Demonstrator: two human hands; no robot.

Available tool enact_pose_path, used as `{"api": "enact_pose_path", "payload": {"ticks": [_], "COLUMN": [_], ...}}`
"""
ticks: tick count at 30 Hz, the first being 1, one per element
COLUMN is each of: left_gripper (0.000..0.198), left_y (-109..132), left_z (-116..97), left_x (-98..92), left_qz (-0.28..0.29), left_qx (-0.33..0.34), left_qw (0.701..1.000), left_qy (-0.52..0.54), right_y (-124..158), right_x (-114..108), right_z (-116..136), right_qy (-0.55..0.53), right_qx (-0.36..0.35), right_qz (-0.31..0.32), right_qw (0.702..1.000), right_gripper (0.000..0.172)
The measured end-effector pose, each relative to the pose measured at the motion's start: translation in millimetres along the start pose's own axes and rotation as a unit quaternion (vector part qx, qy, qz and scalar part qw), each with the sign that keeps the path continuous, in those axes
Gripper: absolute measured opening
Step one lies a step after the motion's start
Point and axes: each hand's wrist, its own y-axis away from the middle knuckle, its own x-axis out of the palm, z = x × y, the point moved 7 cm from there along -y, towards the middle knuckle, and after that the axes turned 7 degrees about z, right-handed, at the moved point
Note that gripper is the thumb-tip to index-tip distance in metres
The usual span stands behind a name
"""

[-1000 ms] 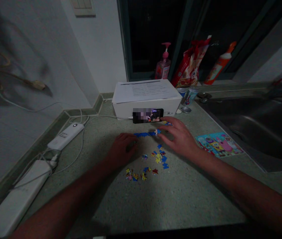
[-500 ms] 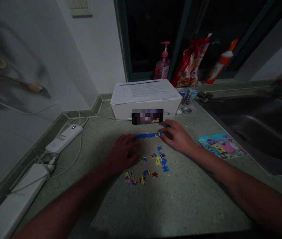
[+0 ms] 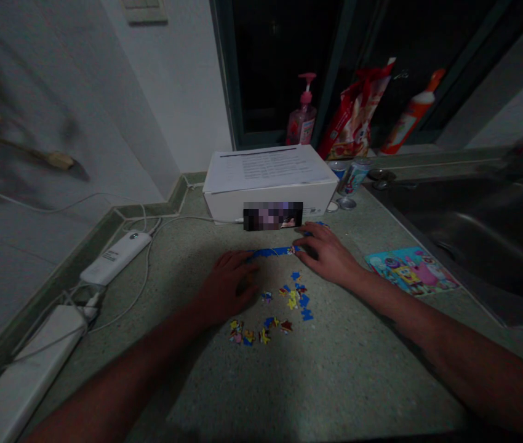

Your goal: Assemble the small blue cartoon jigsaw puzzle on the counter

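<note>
Our left grip point(image 3: 227, 289) lies loosely apart on the speckled tabletop point(image 3: 344, 375), at the left end of a blue strip of joined jigsaw pieces point(image 3: 273, 251). Our right grip point(image 3: 327, 255) sits at the strip's right end, though we cannot tell whether it is clamped on a piece. Loose jigsaw pieces point(image 3: 284, 304) lie on our side of the strip, and a white box point(image 3: 266, 206) stands just beyond it.
</note>
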Motion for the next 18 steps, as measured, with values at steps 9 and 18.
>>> {"api": "enact_pose_path", "payload": {"ticks": [9, 18], "left_gripper": [0.037, 0.035], "left_y": [0.6, 0.4], "left_z": [-0.9, -0.7], "left_x": [0.5, -0.1], "left_qz": [-0.006, -0.004], "left_qx": [0.011, 0.012], "left_qw": [1.0, 1.0], "left_qy": [-0.013, -0.004], "right_y": [1.6, 3.4], "right_x": [-1.6, -7.8], "right_z": [3.8, 16.5], "right_qy": [0.008, 0.028], "right_qx": [-0.018, -0.056], "right_qz": [-0.011, -0.014], "right_qw": [1.0, 0.998], "right_gripper": [0.028, 0.024]}}
